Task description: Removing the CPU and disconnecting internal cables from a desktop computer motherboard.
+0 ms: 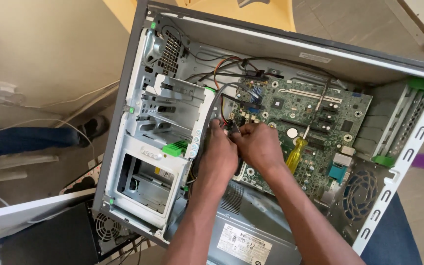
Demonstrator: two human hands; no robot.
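Hands meet at frame centre inside the open computer case (133, 73): I see my left hand (218, 156) and right hand (258, 145) pinching a black connector (233, 128) over the green motherboard (315, 113) (yellow-handled screwdriver (296, 151) lies just right).

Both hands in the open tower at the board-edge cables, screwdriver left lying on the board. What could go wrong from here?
1. The yellow-handled screwdriver lies loose on the motherboard; a bump from the right hand could drag it across components.
2. Both hands crowd one connector; the left hand may strain the neighbouring grey cable.
3. The case sits tilted, apparently on the person's lap, and might slide.
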